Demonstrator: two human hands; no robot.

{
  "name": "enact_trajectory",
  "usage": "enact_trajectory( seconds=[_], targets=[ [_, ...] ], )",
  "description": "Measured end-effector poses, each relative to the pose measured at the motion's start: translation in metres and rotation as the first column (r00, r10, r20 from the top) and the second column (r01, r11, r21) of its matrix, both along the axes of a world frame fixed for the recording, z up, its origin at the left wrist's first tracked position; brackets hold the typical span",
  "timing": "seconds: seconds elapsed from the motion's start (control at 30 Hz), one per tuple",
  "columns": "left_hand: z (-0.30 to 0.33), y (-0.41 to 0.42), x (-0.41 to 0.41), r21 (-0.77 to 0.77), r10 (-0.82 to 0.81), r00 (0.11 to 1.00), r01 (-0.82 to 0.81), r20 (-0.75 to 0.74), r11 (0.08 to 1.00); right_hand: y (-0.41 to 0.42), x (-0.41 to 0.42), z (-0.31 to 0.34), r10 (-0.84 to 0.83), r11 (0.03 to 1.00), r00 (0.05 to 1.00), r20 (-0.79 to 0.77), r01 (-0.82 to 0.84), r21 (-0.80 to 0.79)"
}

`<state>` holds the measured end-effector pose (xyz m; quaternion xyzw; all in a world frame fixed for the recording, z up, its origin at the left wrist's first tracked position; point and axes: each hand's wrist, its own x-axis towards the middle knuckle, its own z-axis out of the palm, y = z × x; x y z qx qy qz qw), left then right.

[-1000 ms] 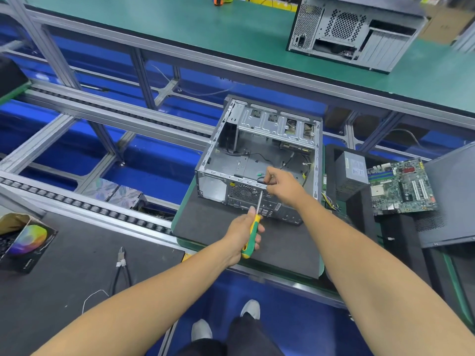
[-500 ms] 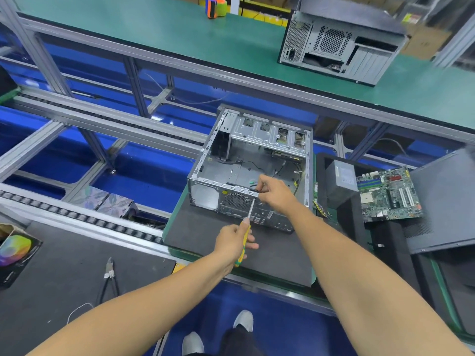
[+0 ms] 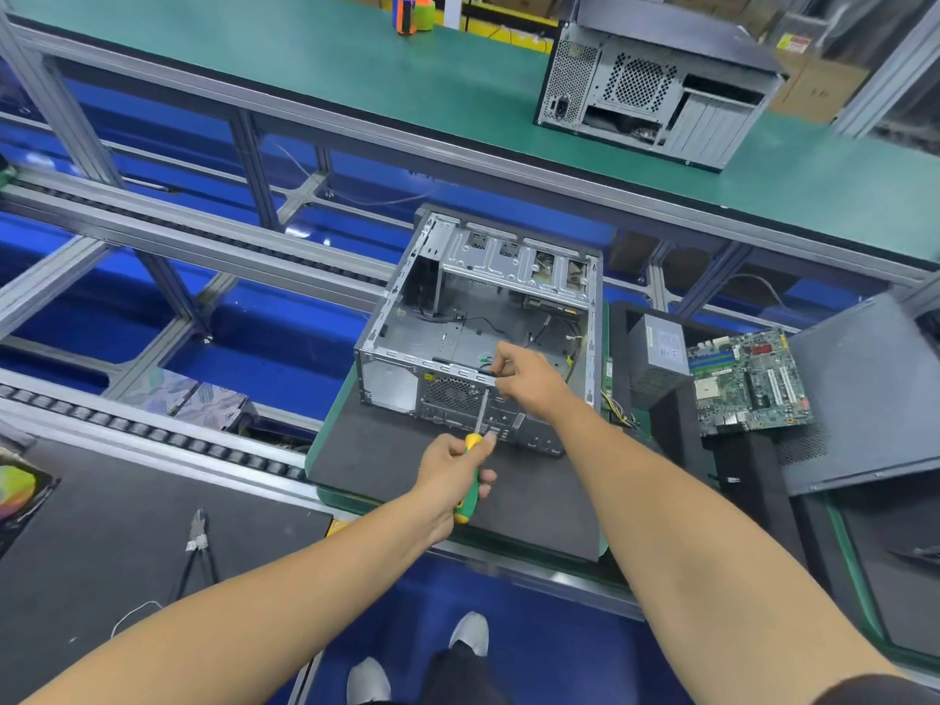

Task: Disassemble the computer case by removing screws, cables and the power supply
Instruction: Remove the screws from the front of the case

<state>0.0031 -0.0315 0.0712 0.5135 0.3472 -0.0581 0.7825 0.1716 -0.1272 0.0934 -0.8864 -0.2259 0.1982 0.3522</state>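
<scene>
Yellow-green screwdriver (image 3: 470, 475) in left hand (image 3: 450, 475) points up toward case (image 3: 478, 318) rim.

Both forearms were bare. A dark short sleeve (image 3: 885, 692) edged the right arm, and dark trousers (image 3: 458, 676) ended above light grey shoes (image 3: 470, 633).
</scene>
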Motion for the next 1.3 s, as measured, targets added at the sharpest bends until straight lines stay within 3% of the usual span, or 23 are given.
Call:
enact_trajectory(
  seconds=[0.4, 0.8, 0.93, 1.2, 1.3],
  targets=[
    [0.009, 0.004, -0.004, 0.036, -0.177, 0.980, 0.181, -0.091, 0.983, 0.001, -0.001, 0.001, -0.005, 1.000, 1.000, 0.018, 0.005, -0.003],
    [0.007, 0.001, -0.003, 0.082, 0.005, 0.998, -0.001, -0.055, 0.997, 0.002, -0.001, 0.002, 0.009, 1.000, 1.000, 0.028, -0.009, -0.014],
    [0.010, -0.003, -0.004, 0.063, -0.040, 0.999, 0.040, 0.004, 0.997, 0.002, -0.002, 0.002, 0.008, 1.000, 1.000, 0.024, -0.007, -0.008],
    [0.013, 0.001, -0.002, -0.084, -0.100, 0.991, 0.093, -0.085, 0.992, 0.001, -0.001, 0.001, 0.006, 1.000, 1.000, 0.025, -0.006, 0.000],
    [0.010, 0.002, -0.001, -0.025, -0.077, 0.993, 0.076, -0.085, 0.997, 0.002, -0.001, 0.001, 0.003, 1.000, 1.000, 0.023, -0.003, -0.004]
  ],
)
